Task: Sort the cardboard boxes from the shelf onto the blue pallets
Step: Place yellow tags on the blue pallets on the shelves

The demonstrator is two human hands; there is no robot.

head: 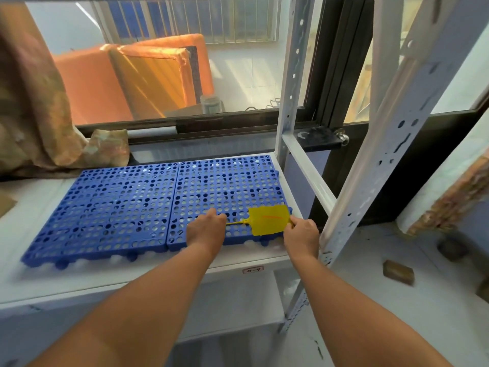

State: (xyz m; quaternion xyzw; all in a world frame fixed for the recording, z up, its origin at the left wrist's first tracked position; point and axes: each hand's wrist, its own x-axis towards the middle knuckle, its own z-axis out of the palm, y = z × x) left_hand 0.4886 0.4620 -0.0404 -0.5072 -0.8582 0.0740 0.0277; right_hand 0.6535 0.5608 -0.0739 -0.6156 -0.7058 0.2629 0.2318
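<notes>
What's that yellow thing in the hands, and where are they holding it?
A yellow fly swatter. The left hand grips its thin handle; the right hand pinches the edge of its flat head.

Matt perforated blue plastic pallets, thin yellow plastic swatter, white-painted metal shelf frame, patterned cloth curtain

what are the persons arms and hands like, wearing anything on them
Both arms are bare as far as the frame shows: no sleeves on the left forearm or right forearm. The left hand and right hand have no gloves, and no watch, bracelet or ring is visible.
</notes>
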